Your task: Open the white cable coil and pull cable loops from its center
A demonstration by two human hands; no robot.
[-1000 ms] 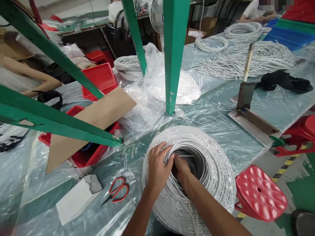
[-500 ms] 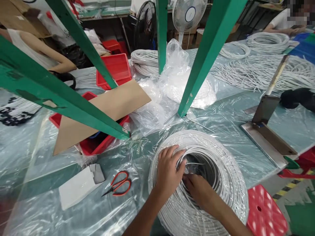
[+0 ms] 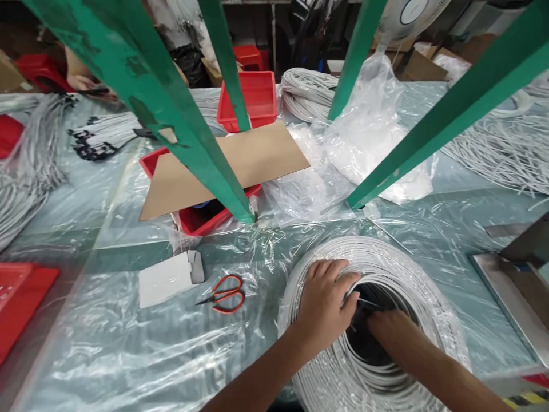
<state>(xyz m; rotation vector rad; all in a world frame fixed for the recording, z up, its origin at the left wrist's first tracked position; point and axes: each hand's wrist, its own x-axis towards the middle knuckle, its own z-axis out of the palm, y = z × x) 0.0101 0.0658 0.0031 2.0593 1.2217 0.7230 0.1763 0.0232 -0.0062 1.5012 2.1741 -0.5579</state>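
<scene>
A large coil of white cable [image 3: 433, 303], partly covered in clear film, lies on the table at the lower right. My left hand [image 3: 328, 294] grips its inner windings, fingers over the top and thumb at the hole's edge. Down in the dark centre of the coil is my right hand [image 3: 394, 329], its fingers curled and their tips hidden. A thin loose strand [image 3: 369, 302] crosses the hole close to both hands. Whatever the right fingers hold cannot be made out. Left of the coil lie red-handled scissors [image 3: 227, 294] and a small white box [image 3: 167, 279].
Green metal posts [image 3: 223, 166] rise from the table behind the coil. Cardboard [image 3: 261, 154] lies across a red bin [image 3: 195, 223]. Clear plastic bags [image 3: 377, 131] stand between posts. A metal fixture [image 3: 510, 303] is at the right. Another person's hand [image 3: 83, 83] shows at the upper left.
My view has swung left and down, so the scene sits differently in the frame. The left hand stays on the coil; my right hand remains in its centre, slightly farther from the left thumb.
</scene>
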